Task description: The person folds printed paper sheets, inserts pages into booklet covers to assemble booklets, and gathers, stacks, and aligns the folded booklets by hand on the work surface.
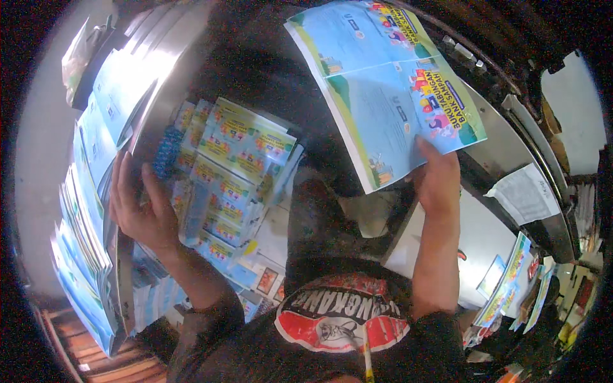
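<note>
My right hand is closed on the near edge of a large printed sheet, blue with yellow and green cartoon artwork. My thumb lies on top and the other fingers are hidden beneath. A second layer shows along its left edge, but I cannot tell how many there are. My left hand holds nothing; its fingers are apart beside the edge of a metal table. Nearest to it is a fanned pile of blue printed sheets on that table.
Below the table edge, between my arms and the table, stand stacks of yellow and blue printed sheets. A blue textured roll is beside them. On the right are a white paper on a metal ledge and more printed sheets.
</note>
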Tool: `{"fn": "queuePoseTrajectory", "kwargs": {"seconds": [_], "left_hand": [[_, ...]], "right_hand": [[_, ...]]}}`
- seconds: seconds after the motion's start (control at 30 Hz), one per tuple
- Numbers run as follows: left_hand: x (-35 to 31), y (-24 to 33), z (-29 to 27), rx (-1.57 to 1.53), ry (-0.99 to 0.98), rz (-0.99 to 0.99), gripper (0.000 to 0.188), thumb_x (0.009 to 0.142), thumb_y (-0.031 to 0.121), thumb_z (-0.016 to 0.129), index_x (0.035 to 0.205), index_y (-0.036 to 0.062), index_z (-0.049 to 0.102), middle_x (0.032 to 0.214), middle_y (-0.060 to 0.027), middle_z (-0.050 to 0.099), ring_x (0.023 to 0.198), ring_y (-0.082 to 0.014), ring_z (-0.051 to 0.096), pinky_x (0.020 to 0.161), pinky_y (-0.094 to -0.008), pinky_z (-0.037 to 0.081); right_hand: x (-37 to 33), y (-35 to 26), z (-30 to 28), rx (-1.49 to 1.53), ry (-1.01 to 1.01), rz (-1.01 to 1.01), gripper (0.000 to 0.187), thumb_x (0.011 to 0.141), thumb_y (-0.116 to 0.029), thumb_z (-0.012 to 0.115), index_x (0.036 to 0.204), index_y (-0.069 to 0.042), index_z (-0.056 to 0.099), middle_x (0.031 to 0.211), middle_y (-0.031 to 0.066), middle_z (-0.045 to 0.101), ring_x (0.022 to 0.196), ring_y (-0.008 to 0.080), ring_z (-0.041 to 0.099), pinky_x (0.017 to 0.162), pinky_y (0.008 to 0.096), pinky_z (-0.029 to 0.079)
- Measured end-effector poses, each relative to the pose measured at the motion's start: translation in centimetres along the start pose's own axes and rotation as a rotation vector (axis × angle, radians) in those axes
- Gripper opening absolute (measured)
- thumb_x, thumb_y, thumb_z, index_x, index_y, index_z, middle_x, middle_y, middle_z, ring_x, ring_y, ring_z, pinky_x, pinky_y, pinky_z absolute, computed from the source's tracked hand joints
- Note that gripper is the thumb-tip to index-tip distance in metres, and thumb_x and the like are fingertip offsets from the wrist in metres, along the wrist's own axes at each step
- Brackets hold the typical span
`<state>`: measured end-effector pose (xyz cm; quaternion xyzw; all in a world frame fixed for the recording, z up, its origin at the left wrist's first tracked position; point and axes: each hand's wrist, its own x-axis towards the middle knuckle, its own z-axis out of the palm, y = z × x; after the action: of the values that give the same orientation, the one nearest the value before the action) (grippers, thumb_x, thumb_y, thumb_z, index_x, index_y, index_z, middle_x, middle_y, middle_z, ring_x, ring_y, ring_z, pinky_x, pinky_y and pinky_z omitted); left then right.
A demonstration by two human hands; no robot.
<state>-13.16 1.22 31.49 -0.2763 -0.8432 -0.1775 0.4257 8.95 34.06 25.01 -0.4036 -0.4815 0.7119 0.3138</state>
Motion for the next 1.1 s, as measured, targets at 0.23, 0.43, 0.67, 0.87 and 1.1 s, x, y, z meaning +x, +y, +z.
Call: {"fn": "queuePoseTrajectory", "kwargs": {"seconds": [0.23,0.43,0.67,0.87,1.1], "left_hand": [[0.2,0.1,0.0,0.013,-0.012,-0.015,0.03,0.09,0.015,0.068,0.119,0.0058,0.068,0.121,-0.0132,0.068,0.11,-0.0294,0.065,0.096,-0.0389,0.045],[0.0,0.2,-0.1,-0.002,-0.001,-0.017,0.031,0.089,0.014,0.068,0.119,0.0069,0.068,0.122,-0.0127,0.067,0.11,-0.0288,0.065,0.096,-0.0387,0.045],[0.2,0.2,-0.3,0.006,-0.022,-0.017,0.032,0.089,0.013,0.068,0.12,0.0073,0.068,0.122,-0.0134,0.067,0.11,-0.0291,0.065,0.097,-0.0386,0.046],[0.2,0.0,-1.1,-0.097,-0.034,-0.09,0.032,0.088,0.012,0.067,0.119,0.0039,0.067,0.123,-0.0154,0.066,0.112,-0.0292,0.063,0.102,-0.0391,0.043],[1.4,5.2,-3.6,-0.587,-0.387,-0.109,0.044,0.088,0.01,0.065,0.13,-0.0017,0.058,0.139,-0.0193,0.054,0.132,-0.03,0.049,0.113,-0.0407,0.033]], "right_hand": [[0.4,0.0,0.4,0.132,-0.028,0.026,0.05,0.087,0.0,0.062,0.135,0.0,0.049,0.133,0.0114,0.057,0.122,0.0244,0.053,0.107,0.0395,0.036],[0.3,0.6,0.2,0.19,-0.048,0.003,0.047,0.088,0.001,0.062,0.133,0.0,0.05,0.13,0.0117,0.059,0.122,0.0244,0.054,0.107,0.0397,0.038],[-0.6,0.0,0.0,0.409,-0.074,0.278,0.05,0.09,0.0,0.058,0.139,-0.002,0.044,0.131,0.0108,0.057,0.118,0.0255,0.058,0.099,0.0404,0.049],[-6.4,5.0,-3.6,-0.051,-0.164,0.154,0.065,0.083,0.005,0.061,0.144,-0.001,0.037,0.142,0.0115,0.048,0.13,0.0261,0.047,0.11,0.0419,0.038],[-9.9,2.6,-10.8,-0.169,-0.364,0.259,0.067,0.079,-0.003,0.068,0.141,-0.001,0.042,0.136,0.0095,0.052,0.125,0.023,0.051,0.104,0.0387,0.042]]}}
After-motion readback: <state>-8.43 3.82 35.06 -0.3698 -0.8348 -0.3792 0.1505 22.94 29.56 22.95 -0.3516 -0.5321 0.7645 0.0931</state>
